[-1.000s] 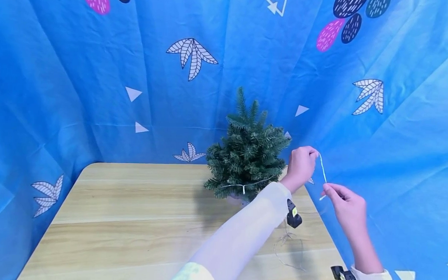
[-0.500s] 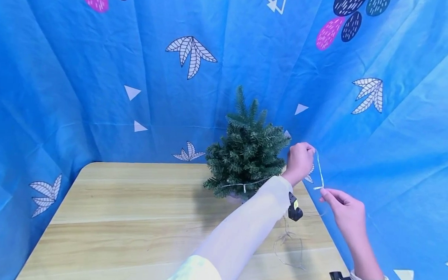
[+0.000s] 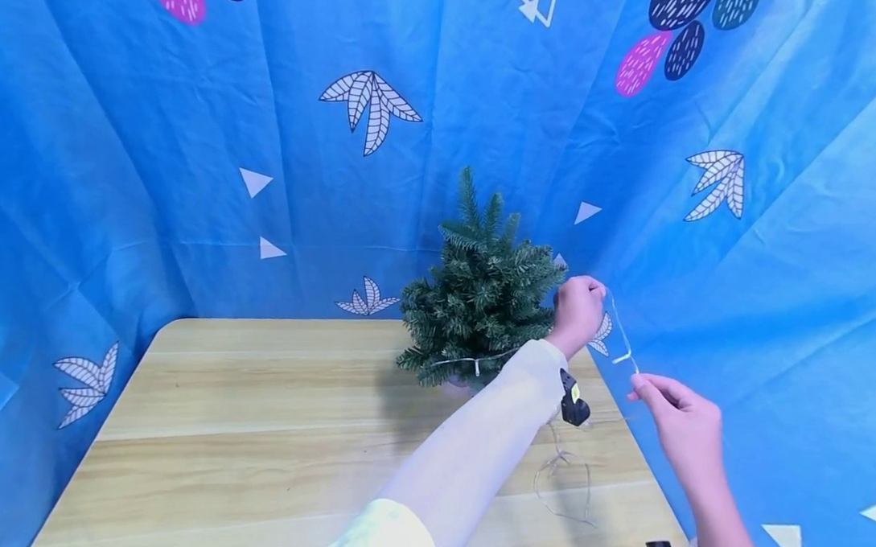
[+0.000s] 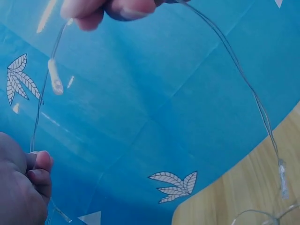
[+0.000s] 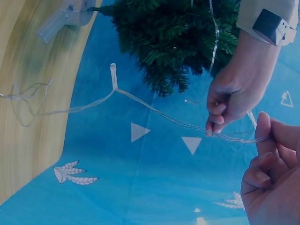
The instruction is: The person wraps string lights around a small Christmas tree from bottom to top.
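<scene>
My left hand (image 3: 580, 311) reaches across to the right side of a small green artificial Christmas tree (image 3: 480, 299) and pinches the thin clear wire of a string light. Lower and to the right, my right hand (image 3: 682, 427) pinches the same wire between thumb and finger. Between the hands, the short stretch of wire carries a small white bulb (image 4: 55, 77). In the right wrist view, more wire with another bulb (image 5: 113, 77) hangs in a curve toward the table. Part of the string light (image 3: 477, 362) lies across the tree's lower front branches.
A loose coil of the string's wire (image 3: 564, 479) lies on the wooden table (image 3: 259, 428) at the right. The tree's pale base (image 5: 77, 13) stands on the tabletop. Patterned blue cloth (image 3: 195, 176) hangs behind and beside the table, whose right edge runs below my hands.
My right fingers have slid down along the wire, so the bulb that was below their tips is now above them. My left hand has shifted slightly left, still pinching the wire.
</scene>
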Available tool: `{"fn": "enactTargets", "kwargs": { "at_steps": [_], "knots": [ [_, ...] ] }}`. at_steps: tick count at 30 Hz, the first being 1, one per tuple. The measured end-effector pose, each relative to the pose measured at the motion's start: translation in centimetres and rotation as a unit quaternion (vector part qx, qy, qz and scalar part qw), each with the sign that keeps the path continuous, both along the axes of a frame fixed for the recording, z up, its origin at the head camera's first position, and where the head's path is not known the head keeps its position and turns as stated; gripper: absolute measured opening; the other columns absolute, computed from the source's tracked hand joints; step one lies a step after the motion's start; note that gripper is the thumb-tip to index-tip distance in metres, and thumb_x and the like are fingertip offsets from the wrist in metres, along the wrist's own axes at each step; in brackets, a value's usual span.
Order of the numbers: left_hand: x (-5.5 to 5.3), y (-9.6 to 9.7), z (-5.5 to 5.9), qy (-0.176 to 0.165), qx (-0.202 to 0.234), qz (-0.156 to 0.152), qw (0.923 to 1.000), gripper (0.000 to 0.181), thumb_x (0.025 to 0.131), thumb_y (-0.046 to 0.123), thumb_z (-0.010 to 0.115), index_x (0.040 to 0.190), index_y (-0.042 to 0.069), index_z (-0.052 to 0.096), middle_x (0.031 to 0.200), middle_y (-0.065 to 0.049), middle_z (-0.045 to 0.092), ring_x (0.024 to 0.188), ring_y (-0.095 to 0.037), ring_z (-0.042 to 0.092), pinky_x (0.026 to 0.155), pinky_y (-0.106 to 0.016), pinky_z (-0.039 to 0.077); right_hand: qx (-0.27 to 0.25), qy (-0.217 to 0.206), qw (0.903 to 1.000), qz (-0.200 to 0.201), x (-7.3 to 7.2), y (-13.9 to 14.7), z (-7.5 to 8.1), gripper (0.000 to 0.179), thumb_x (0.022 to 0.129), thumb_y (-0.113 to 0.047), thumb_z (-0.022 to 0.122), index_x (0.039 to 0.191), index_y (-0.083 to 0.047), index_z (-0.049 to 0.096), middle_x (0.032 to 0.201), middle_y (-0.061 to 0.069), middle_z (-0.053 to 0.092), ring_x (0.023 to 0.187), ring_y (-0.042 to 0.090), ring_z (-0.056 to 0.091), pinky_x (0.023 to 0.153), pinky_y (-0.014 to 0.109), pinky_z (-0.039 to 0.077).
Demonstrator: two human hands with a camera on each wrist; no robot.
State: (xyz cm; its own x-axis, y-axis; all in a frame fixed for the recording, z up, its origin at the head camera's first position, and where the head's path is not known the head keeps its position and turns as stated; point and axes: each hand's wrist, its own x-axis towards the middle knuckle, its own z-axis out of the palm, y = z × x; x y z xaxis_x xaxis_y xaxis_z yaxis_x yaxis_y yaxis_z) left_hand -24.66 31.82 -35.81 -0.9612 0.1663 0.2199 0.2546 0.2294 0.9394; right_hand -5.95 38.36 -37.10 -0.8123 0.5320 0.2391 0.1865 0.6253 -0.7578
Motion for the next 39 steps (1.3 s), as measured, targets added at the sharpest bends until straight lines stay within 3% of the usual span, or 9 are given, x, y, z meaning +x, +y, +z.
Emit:
{"fn": "enactTargets", "kwargs": {
  "at_steps": [7,13,17,22,26,31,39],
  "knots": [
    [0.1,-0.2,0.3,-0.018,0.018,0.004,0.9997,0.016,0.095,0.012,0.068,0.081,0.016,0.073,0.081,0.011,0.069,0.069,-0.001,0.056,0.068,-0.016,0.049,-0.003,0.011,0.9999,-0.01,0.5,-0.1,0.4,0.04,0.093,-0.048,0.07,0.108,-0.012,0.077,0.078,-0.014,0.073,0.05,0.02,0.037,0.045,0.035,0.032],
    [0.6,-0.3,0.2,-0.027,0.011,-0.016,0.9994,0.014,0.096,0.016,0.068,0.106,0.019,0.076,0.093,0.009,0.074,0.078,-0.001,0.063,0.067,-0.016,0.051,-0.014,0.028,0.9993,-0.021,0.3,0.1,0.5,0.038,0.094,-0.046,0.069,0.108,-0.012,0.077,0.078,-0.016,0.073,0.052,0.019,0.038,0.045,0.034,0.032],
    [1.2,-0.6,0.1,-0.033,0.03,-0.065,0.9969,0.026,0.096,0.017,0.068,0.121,0.023,0.072,0.091,0.008,0.073,0.066,-0.006,0.063,0.052,-0.017,0.048,-0.027,0.045,0.9979,-0.039,-0.2,0.3,0.8,0.038,0.095,-0.046,0.068,0.111,-0.012,0.077,0.079,-0.02,0.072,0.058,0.02,0.039,0.045,0.034,0.031],
    [2.0,-1.4,0.3,-0.02,0.021,-0.138,0.99,0.023,0.098,0.019,0.066,0.118,0.027,0.073,0.081,0.013,0.066,0.054,-0.009,0.058,0.044,-0.019,0.043,-0.051,0.056,0.9957,-0.054,-0.9,0.9,1.0,0.038,0.095,-0.045,0.068,0.114,-0.013,0.076,0.08,-0.021,0.071,0.062,0.018,0.04,0.045,0.034,0.029],
    [2.7,-2.6,0.9,0.014,-0.018,-0.212,0.9769,0.022,0.1,0.024,0.064,0.12,0.029,0.071,0.071,0.007,0.062,0.057,-0.007,0.056,0.046,-0.021,0.043,-0.064,0.063,0.9943,-0.057,-1.4,1.3,1.0,0.036,0.094,-0.043,0.069,0.115,-0.014,0.076,0.079,-0.022,0.071,0.062,0.017,0.04,0.044,0.033,0.027],
    [3.5,-3.9,2.5,0.049,-0.069,-0.292,0.9527,0.024,0.101,0.024,0.062,0.124,0.027,0.071,0.075,0.006,0.063,0.061,-0.008,0.057,0.05,-0.021,0.046,-0.063,0.068,0.9943,-0.053,-1.7,1.2,1.4,0.037,0.094,-0.044,0.07,0.116,-0.015,0.076,0.078,-0.023,0.071,0.057,0.016,0.038,0.042,0.034,0.026],
    [3.6,-4.7,4.6,0.127,-0.175,-0.328,0.9197,0.027,0.101,0.028,0.062,0.126,0.027,0.071,0.11,0.016,0.066,0.066,-0.005,0.058,0.059,-0.015,0.048,-0.071,0.085,0.9925,-0.052,-2.1,0.9,2.0,0.034,0.093,-0.043,0.071,0.111,-0.015,0.078,0.077,-0.022,0.072,0.049,0.015,0.034,0.04,0.034,0.023]
  ]
}}
